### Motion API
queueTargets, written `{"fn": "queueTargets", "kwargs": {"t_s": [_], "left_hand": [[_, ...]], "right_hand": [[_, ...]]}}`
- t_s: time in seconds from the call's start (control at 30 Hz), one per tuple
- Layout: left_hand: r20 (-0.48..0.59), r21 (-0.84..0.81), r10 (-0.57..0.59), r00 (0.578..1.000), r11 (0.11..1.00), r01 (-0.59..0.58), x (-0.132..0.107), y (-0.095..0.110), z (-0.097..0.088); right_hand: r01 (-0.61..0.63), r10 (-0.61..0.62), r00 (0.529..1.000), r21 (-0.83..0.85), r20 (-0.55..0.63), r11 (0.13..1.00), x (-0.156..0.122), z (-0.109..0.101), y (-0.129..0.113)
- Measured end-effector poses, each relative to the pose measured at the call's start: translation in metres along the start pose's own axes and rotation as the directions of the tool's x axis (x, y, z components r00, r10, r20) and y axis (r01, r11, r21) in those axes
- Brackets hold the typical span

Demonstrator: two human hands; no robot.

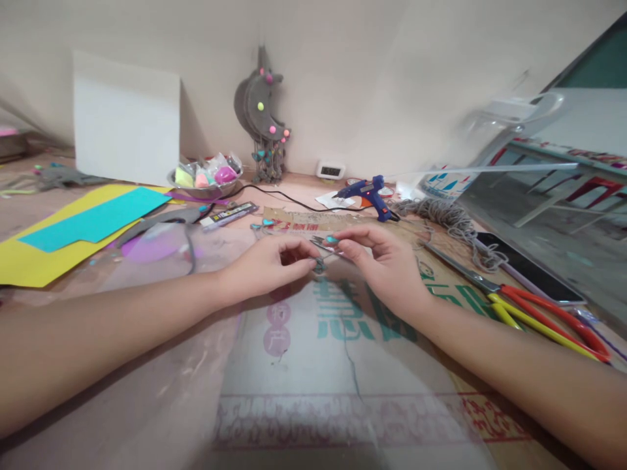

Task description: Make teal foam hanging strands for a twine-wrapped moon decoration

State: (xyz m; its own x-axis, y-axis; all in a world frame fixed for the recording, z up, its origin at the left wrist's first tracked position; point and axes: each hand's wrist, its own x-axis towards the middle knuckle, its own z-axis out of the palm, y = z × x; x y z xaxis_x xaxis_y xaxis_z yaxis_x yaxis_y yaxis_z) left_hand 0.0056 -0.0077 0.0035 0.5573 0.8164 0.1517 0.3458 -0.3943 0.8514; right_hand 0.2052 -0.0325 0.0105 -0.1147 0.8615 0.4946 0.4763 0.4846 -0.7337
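Observation:
Over the middle of the table, my left hand (pixel 272 264) is closed in a pinch on a thin grey yarn (pixel 329 255), with a small knotted bit just below its fingertips. Thumb and forefinger of my right hand (pixel 389 266) pinch the yarn's other side. A small teal piece (pixel 332 239) sits at the right fingertips; its exact shape is too small to tell. A loose strand of yarn (pixel 350 356) trails down over the printed cardboard under clear plastic (pixel 294 372). More teal pieces (pixel 267 222) lie just beyond my left hand.
A blue glue gun (pixel 367 190), grey yarn bundle (pixel 448 219), red-and-yellow scissors (pixel 539 316) and phone (pixel 533 271) lie right. Left are yellow (pixel 29 264) and blue sheets (pixel 93 219) and a bowl (pixel 196 190). A grey moon ornament (pixel 257 108) stands against the wall.

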Motion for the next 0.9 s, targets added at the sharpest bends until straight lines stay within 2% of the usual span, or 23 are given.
{"fn": "queueTargets", "kwargs": {"t_s": [0.13, 0.33, 0.5, 0.67, 0.77, 0.9], "left_hand": [[0.021, 0.017, 0.011, 1.0, 1.0, -0.012, 0.001, 0.001, -0.001], [0.022, -0.013, 0.086, 0.996, 0.996, -0.086, 0.002, -0.007, 0.0], [0.041, 0.022, 0.074, 0.996, 0.997, -0.075, 0.003, -0.006, 0.0], [0.068, 0.028, 0.022, 0.997, 0.999, -0.024, 0.002, -0.003, -0.001], [0.073, 0.018, 0.051, 0.996, 0.998, -0.053, 0.003, -0.002, -0.001], [0.056, -0.025, 0.101, 0.993, 0.995, -0.099, 0.004, -0.006, 0.0]], "right_hand": [[-0.06, 0.061, 0.998, 0.133, 0.001, 0.989, 0.0, 0.001, 0.003], [-0.018, 0.012, 0.999, 0.109, 0.051, 0.994, 0.0, 0.001, 0.004], [-0.053, 0.038, 0.996, 0.198, 0.083, 0.979, -0.002, 0.002, 0.003], [-0.04, 0.038, 0.999, 0.084, 0.024, 0.996, -0.001, -0.002, 0.005], [-0.001, 0.001, 0.999, 0.008, -0.035, 1.0, -0.001, -0.004, 0.002], [0.05, -0.052, 0.998, -0.044, -0.044, 0.998, -0.002, -0.004, -0.009]]}}
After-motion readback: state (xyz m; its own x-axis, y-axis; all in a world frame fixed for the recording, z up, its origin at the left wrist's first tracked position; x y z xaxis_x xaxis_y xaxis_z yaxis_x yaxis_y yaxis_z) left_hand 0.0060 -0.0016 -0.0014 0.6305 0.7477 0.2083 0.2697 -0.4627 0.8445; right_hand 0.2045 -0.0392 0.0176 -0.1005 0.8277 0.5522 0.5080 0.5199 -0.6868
